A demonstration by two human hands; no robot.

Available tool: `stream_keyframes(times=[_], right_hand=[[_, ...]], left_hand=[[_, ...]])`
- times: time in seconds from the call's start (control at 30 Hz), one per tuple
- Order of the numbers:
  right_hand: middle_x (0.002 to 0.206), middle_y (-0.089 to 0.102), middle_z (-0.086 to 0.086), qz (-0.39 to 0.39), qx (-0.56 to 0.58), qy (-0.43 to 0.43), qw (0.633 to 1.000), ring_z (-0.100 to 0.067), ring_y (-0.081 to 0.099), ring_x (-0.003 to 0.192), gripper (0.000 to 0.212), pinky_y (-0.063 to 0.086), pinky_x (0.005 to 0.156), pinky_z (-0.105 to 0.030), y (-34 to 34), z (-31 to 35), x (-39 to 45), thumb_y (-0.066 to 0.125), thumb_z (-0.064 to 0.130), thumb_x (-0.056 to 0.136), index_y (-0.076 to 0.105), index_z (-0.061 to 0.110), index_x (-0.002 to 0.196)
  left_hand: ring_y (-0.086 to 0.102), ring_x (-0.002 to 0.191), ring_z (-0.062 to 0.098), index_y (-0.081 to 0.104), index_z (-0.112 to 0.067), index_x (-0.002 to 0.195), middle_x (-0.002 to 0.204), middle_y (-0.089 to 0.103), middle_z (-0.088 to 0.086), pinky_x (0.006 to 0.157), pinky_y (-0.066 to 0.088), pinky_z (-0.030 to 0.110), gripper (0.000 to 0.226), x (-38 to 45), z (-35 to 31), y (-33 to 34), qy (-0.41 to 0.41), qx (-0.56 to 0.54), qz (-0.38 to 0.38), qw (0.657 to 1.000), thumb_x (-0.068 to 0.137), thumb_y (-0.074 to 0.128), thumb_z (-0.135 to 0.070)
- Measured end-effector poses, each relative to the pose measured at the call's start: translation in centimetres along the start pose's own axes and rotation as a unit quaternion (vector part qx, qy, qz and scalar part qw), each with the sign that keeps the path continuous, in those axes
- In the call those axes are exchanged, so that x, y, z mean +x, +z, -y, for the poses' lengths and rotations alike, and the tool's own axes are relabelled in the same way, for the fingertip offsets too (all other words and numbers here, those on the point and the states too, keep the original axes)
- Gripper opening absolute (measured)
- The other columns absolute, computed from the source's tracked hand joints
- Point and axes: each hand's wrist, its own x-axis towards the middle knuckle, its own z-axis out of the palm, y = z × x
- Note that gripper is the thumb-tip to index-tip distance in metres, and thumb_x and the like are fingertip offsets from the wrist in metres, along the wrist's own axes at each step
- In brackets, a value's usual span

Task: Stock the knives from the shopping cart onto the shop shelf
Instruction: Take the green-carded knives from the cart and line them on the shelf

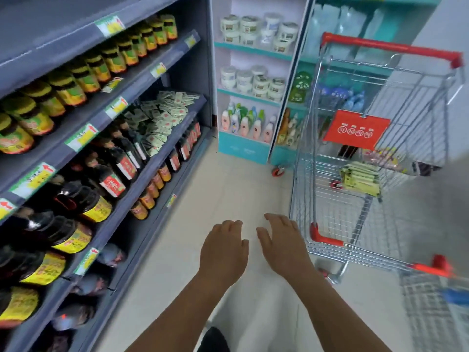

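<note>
A wire shopping cart (330, 158) with red trim stands on the right of the aisle. In its basket lie yellow-green packets (360, 177), a pinkish packet (385, 157) and dark items behind the red sign; I cannot make out knives. The grey shop shelf (152, 158) runs along the left, filled with dark bottles and jars. My left hand (223, 250) and my right hand (281, 242) hover side by side above the floor, palms down, fingers relaxed, holding nothing. The right hand is just left of the cart's near corner.
A white and teal display (243, 148) with tubs and lotion bottles stands at the aisle's end. A pile of small sachets (162, 115) lies on the grey shelf's middle level. Pale floor (228, 179) stretches between shelf and cart. A blurred second cart shows at lower right.
</note>
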Motion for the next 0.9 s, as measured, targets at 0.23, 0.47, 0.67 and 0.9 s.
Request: stream_keyframes(times=[0.23,0.47,0.67,0.9], right_hand=[[0.142,0.045,-0.004,-0.002,-0.013,0.068,0.998,-0.022,0.037,0.131,0.044,0.023,0.109,-0.029,-4.6,-12.6,-5.3,0.041,0.034,0.098,0.042,0.016,0.139],[0.142,0.044,-0.002,-0.026,-0.017,0.110,0.993,-0.020,0.037,0.131,0.045,0.023,0.109,-0.027,-8.4,-22.2,-8.4,0.040,0.034,0.099,0.041,0.016,0.140],[0.139,0.048,-0.006,-0.031,0.014,0.155,0.987,-0.023,0.041,0.128,0.045,0.030,0.107,-0.032,-9.8,-26.3,-6.4,0.042,0.034,0.097,0.044,0.014,0.137],[0.141,0.046,-0.006,-0.051,0.040,0.168,0.984,-0.023,0.039,0.130,0.046,0.030,0.108,-0.034,-12.3,-28.6,0.4,0.043,0.032,0.098,0.042,0.013,0.139]], left_hand=[[0.041,0.124,0.017,0.039,-0.020,0.139,0.138,0.045,-0.002,0.099,0.034,0.027,0.042,-2.0,-12.0,7.3,0.057,0.000,0.049,0.997,0.098,0.038,-0.031],[0.047,0.115,0.016,0.044,-0.021,0.133,0.130,0.051,-0.003,0.095,0.042,0.028,0.039,-2.7,-20.9,12.8,0.099,-0.004,0.082,0.992,0.096,0.041,-0.032],[0.046,0.119,0.017,0.043,-0.020,0.134,0.133,0.049,-0.001,0.097,0.040,0.029,0.039,0.5,-25.2,13.8,0.132,0.007,0.077,0.988,0.097,0.042,-0.031],[0.043,0.122,0.020,0.041,-0.018,0.138,0.134,0.048,0.002,0.099,0.038,0.031,0.042,8.8,-27.3,13.4,0.144,0.009,0.080,0.986,0.098,0.041,-0.030]])
